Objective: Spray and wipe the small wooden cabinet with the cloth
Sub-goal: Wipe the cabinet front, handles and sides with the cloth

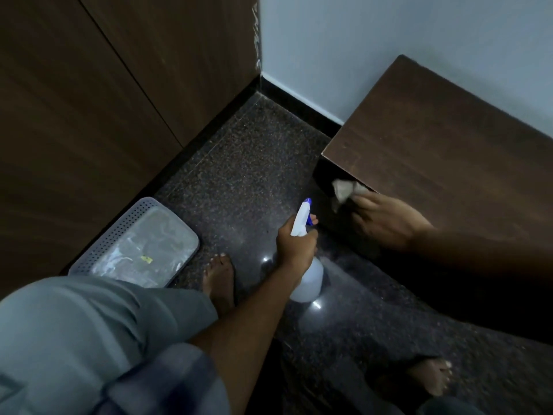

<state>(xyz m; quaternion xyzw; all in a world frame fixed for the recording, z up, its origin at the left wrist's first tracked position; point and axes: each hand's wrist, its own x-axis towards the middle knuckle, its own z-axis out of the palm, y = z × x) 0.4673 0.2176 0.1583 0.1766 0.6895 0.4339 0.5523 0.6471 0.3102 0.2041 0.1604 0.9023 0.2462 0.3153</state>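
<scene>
The small wooden cabinet (pixel 443 139) stands at the right against the pale wall, its dark brown top facing me. My right hand (pixel 386 223) presses a crumpled grey cloth (pixel 347 190) against the cabinet's shadowed front, just under the top's near corner. My left hand (pixel 296 244) grips the neck of a white spray bottle (pixel 305 265) with a blue nozzle. The bottle is upright, its base at the floor, and its nozzle points towards the cabinet's front.
A grey perforated plastic basket (pixel 134 244) holding clear plastic lies on the dark speckled floor (pixel 254 163) by a tall brown wardrobe (pixel 89 115). My bare feet (pixel 218 283) and bent knee fill the lower part of the view.
</scene>
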